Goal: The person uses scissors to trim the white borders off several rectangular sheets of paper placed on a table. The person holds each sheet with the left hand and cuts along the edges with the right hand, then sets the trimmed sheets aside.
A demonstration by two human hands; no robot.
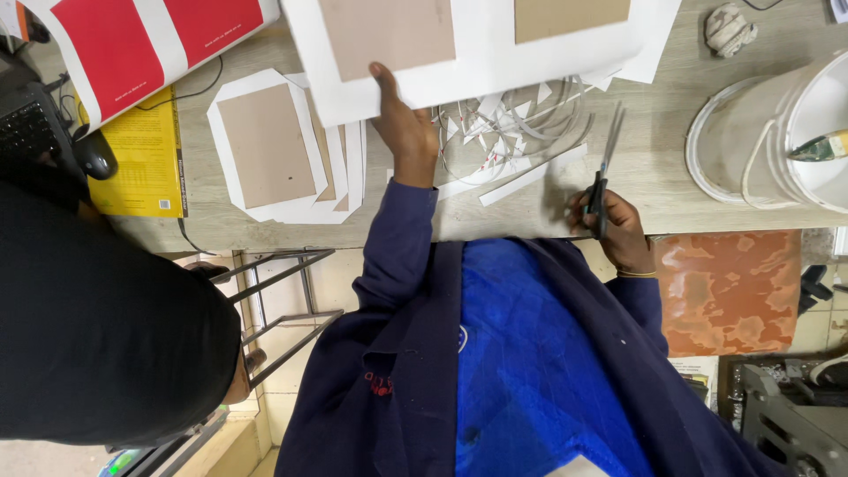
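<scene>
The left hand (405,124) is pinching the lower edge of a large white sheet with brown card panels (477,40). It is lying on the wooden table (654,168) above the paper offcuts (503,132). The right hand (618,228) is clenching black-handled scissors (603,181) beside the offcuts. The sheet looks light and floppy, best held at its edge.

Pale wood-grain table (658,181) with card stack (283,150), paper offcuts (508,132), yellow booklet (146,168).
</scene>
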